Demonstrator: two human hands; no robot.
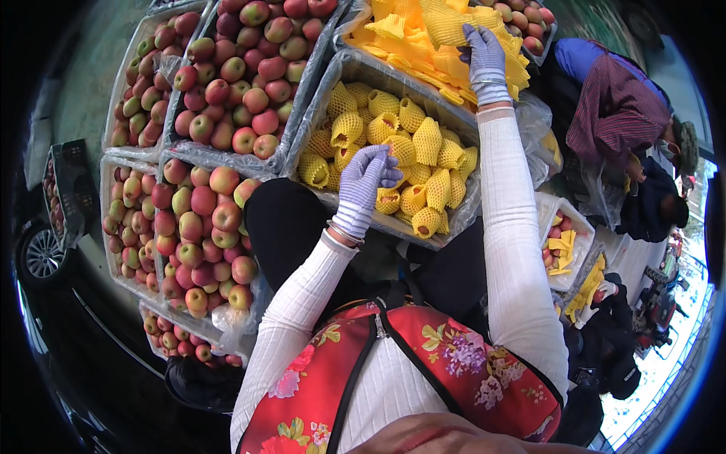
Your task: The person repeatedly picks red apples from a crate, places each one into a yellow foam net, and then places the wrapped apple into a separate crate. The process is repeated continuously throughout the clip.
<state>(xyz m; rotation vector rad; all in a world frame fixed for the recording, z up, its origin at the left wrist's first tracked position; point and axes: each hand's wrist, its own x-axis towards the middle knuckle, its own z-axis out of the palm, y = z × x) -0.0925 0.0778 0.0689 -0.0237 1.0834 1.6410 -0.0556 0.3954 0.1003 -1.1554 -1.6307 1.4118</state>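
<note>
My right hand [485, 54], in a striped purple and white glove, pinches a yellow foam net sleeve [445, 21] at the heap of flat yellow foam sleeves [397, 54]. My left hand [368, 173], gloved alike, is over the crate of apples in yellow foam nets [428, 139], its thumb and fingers bent close together. Whether anything is between them cannot be told. Netted apples fill much of this plastic-lined crate [385, 65], which stands before my knees.
To the left stand several plastic-lined crates of bare red-green apples [227, 85], [204, 227]. A black car [85, 340] is at the far left. People [618, 108] work at the right beside a white box [578, 227] of apples and foam sleeves.
</note>
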